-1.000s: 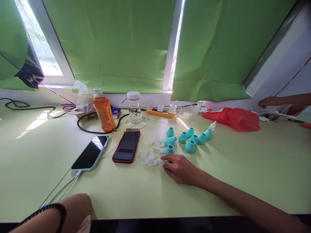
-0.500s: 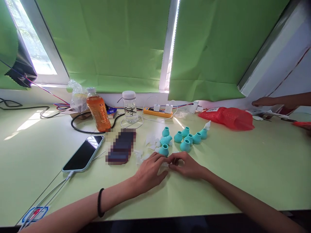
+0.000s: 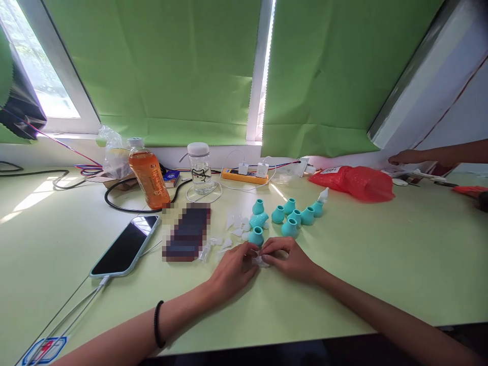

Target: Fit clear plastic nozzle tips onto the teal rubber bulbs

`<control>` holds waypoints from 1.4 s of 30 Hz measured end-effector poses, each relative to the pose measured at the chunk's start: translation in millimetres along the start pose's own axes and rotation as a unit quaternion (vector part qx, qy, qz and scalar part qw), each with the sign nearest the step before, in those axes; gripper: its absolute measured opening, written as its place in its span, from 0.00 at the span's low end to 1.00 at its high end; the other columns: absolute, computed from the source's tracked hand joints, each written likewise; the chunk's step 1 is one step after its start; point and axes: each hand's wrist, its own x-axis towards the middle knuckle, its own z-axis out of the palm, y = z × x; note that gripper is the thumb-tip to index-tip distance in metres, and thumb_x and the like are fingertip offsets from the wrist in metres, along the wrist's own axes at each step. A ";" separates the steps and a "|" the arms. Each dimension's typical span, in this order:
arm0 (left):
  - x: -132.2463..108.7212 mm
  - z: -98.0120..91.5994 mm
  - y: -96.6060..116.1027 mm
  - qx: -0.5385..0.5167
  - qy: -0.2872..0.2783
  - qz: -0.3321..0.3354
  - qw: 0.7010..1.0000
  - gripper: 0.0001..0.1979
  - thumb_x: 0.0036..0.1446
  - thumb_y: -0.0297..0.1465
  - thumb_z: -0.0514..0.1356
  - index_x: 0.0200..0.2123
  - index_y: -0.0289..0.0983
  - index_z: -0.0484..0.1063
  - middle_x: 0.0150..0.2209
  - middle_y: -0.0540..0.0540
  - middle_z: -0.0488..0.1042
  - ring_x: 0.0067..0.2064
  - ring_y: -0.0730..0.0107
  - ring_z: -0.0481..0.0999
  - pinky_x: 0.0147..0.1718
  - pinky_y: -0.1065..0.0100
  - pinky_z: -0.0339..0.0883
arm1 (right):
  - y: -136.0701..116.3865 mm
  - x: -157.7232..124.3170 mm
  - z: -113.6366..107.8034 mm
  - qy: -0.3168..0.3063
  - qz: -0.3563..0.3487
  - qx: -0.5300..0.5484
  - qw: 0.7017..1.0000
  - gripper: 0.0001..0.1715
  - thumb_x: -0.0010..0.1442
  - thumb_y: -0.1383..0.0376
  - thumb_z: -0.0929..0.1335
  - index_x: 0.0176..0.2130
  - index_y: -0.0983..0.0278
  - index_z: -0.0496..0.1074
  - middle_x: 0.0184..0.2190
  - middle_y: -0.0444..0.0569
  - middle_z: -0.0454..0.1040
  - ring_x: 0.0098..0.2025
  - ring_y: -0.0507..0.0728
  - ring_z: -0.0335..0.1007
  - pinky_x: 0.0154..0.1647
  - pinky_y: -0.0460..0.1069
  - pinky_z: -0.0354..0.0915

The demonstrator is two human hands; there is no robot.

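Observation:
Near the table's front, my left hand (image 3: 234, 267) and my right hand (image 3: 290, 259) meet over a small clear plastic piece (image 3: 260, 261). The fingers of both hands are closed in a pinch on it, and they partly hide it. Just beyond my left fingertips stands a turquoise vase-shaped piece (image 3: 255, 237) with an open neck. Several more turquoise pieces (image 3: 290, 227) stand farther back, and one of these (image 3: 258, 220) lies on its side. A white pointed tip (image 3: 324, 194) sticks up from the rightmost one. Loose translucent white bits (image 3: 237, 232) lie to the left.
At left are a charging phone (image 3: 125, 246), a pixelated dark object (image 3: 187, 232) and an orange drink bottle (image 3: 149, 175). Behind stand a clear jar (image 3: 201, 170) and a yellow power strip (image 3: 245, 176). A red plastic bag (image 3: 353, 183) lies right, near another person's hand (image 3: 404, 156).
My hands have drawn closer together, and my left thumb has come in toward the fingers. More of the clear plastic piece shows between them. The whole view has shifted slightly.

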 end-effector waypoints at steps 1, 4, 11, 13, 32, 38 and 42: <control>-0.2 -0.2 0.2 -0.005 0.001 0.002 1.000 0.15 0.45 0.23 0.55 0.39 0.38 0.62 0.36 0.48 0.71 0.36 0.70 0.70 0.36 0.69 0.63 | -1.1 0.0 0.1 -0.005 -0.008 -0.010 1.000 0.06 0.49 0.70 0.65 0.27 0.64 0.73 0.27 0.47 0.72 0.30 0.52 0.67 0.31 0.47 0.64; -0.1 -1.0 1.8 0.000 -0.001 0.012 1.000 0.14 0.46 0.23 0.55 0.38 0.37 0.62 0.36 0.48 0.71 0.37 0.71 0.70 0.36 0.70 0.63 | -2.8 -0.5 0.6 -0.011 -0.018 -0.031 0.999 0.06 0.49 0.70 0.65 0.27 0.64 0.73 0.27 0.47 0.72 0.29 0.52 0.67 0.31 0.47 0.63; 1.1 -1.8 2.6 0.055 -0.009 0.039 0.998 0.08 0.48 0.25 0.54 0.34 0.38 0.67 0.31 0.48 0.71 0.34 0.70 0.70 0.34 0.70 0.64 | 1.4 -2.2 4.0 0.021 -0.012 -0.034 0.999 0.03 0.47 0.69 0.66 0.27 0.65 0.71 0.25 0.45 0.72 0.29 0.52 0.67 0.30 0.46 0.63; 0.7 -1.7 1.2 0.055 -0.005 0.050 0.997 0.09 0.48 0.25 0.54 0.35 0.38 0.67 0.31 0.48 0.71 0.34 0.71 0.70 0.34 0.70 0.64 | 2.6 -2.4 4.2 0.024 -0.013 -0.031 0.999 0.03 0.47 0.70 0.66 0.27 0.65 0.70 0.25 0.45 0.71 0.29 0.52 0.67 0.30 0.46 0.64; 0.1 -2.6 -0.6 0.065 -0.017 0.062 0.996 0.13 0.49 0.25 0.53 0.40 0.36 0.67 0.34 0.46 0.71 0.37 0.69 0.69 0.36 0.68 0.64 | 1.5 -7.2 0.1 0.061 -0.168 -0.123 0.976 0.07 0.49 0.68 0.66 0.32 0.63 0.70 0.26 0.47 0.71 0.29 0.52 0.66 0.28 0.47 0.64; -0.3 -3.1 1.1 0.070 -0.014 0.045 0.996 0.13 0.48 0.26 0.54 0.40 0.35 0.67 0.33 0.45 0.71 0.35 0.68 0.69 0.35 0.67 0.64 | 3.4 -7.8 -1.4 0.036 -0.204 -0.152 0.966 0.08 0.52 0.69 0.64 0.34 0.62 0.69 0.27 0.47 0.71 0.29 0.52 0.65 0.29 0.47 0.63; -0.1 -3.9 1.7 0.060 -0.017 0.047 0.997 0.14 0.48 0.25 0.54 0.41 0.36 0.67 0.34 0.45 0.71 0.37 0.67 0.69 0.36 0.67 0.64 | 5.6 -8.4 -1.2 0.038 -0.208 -0.147 0.966 0.07 0.51 0.69 0.64 0.33 0.62 0.70 0.28 0.48 0.71 0.31 0.52 0.65 0.30 0.47 0.64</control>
